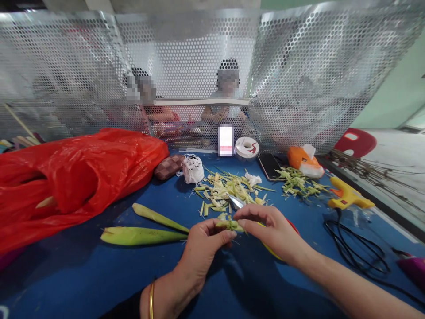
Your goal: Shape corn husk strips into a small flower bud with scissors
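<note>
In the middle of the blue table, my left hand (207,243) is closed, thumb and fingers pinching a small bundle of pale green husk strips (229,224). My right hand (268,226) pinches the other end of that bundle. Behind and under the right hand are scissors (237,202), their blades pointing away to the left and red and yellow handles partly covered; whether that hand touches them I cannot tell. Two green husk leaves (142,236) lie left of my left hand. Just beyond both hands spreads a pile of cut husk scraps (226,188).
Around the back stand a red plastic bag (109,164), white string (193,169), a checked pouch (169,167), a ribbon spool (247,147) and a dark phone (270,166). Rightward are a tissue pack (305,161) and a yellow glue gun (348,195) with its cord. People sit behind a perforated screen (199,57).
</note>
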The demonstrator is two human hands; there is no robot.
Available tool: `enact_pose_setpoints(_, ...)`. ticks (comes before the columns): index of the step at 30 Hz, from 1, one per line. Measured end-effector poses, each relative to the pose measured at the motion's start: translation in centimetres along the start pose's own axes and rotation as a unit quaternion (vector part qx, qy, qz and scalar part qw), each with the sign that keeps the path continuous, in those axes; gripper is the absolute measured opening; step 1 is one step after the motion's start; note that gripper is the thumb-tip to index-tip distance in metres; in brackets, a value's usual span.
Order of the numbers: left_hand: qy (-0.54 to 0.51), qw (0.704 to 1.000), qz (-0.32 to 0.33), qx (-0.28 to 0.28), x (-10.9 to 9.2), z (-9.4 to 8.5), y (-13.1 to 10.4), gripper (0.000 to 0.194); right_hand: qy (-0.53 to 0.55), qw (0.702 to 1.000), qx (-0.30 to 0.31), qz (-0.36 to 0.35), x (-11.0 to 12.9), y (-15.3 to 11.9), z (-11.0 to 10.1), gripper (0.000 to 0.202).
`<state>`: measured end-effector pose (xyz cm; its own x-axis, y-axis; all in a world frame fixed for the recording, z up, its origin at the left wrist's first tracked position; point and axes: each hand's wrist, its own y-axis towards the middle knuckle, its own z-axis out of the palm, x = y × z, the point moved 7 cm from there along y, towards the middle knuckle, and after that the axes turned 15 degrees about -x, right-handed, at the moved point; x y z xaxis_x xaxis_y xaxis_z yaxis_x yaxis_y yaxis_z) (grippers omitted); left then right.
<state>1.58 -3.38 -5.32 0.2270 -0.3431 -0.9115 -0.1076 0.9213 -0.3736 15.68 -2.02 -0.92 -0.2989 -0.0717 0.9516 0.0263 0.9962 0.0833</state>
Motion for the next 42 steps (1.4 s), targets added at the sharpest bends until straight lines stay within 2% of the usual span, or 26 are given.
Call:
enact_pose_setpoints(5, 0.005, 1.0, -0.003, -0.005, 0.0, 0.0, -0.4, 0.015, -0.045, 0.998, -0.031, -0.025, 0.0, -0.6, 0.4, 0.014)
enact_pose_setpoints(13, 0.019, 0.999, 0.015, -0.034, 0.4, -0.5, 0.1, 0.017, -0.059, 0.993, -0.096, 0.018, -1.1, -1.2, 0.8, 0.024)
enact_pose_setpoints(21, 0.0, 1.0, 0.008, -0.004, 0.9, -0.1, 0.0, 0.027, 0.006, 0.998, -0.058, -0.027, -0.4, -0.8, 0.8, 0.014)
enact_pose_setpoints(27, 0.026, 0.999, 0.024, -0.007, 1.5, -0.2, 0.3, 0.022, 0.039, 0.998, -0.043, 0.031, -1.0, -0.9, 1.4, 0.015)
enact_pose_setpoints(33, 0.02, 1.0, 0.015, 0.002, 1.4, 0.0, 0.3, 0.022, 0.036, 0.997, -0.072, 0.0, -0.4, -0.7, 0.7, 0.014)
enact_pose_setpoints(35, 0.01, 1.0, 0.007, 0.001, 1.2, 0.0, 0.1, 0.021, 0.037, 0.996, -0.073, 0.02, -0.6, -0.7, 0.8, 0.018)
enact_pose_setpoints(39, -0.005, 1.0, -0.01, -0.003, 0.5, 0.1, -0.4, 0.02, 0.089, 0.991, -0.064, 0.081, -1.2, -0.6, 1.0, 0.023)
enact_pose_setpoints(42, -0.023, 0.999, -0.027, -0.002, 0.5, 0.0, -0.4, 0.02, 0.127, 0.986, -0.084, 0.068, -1.2, -0.3, 0.6, 0.026)
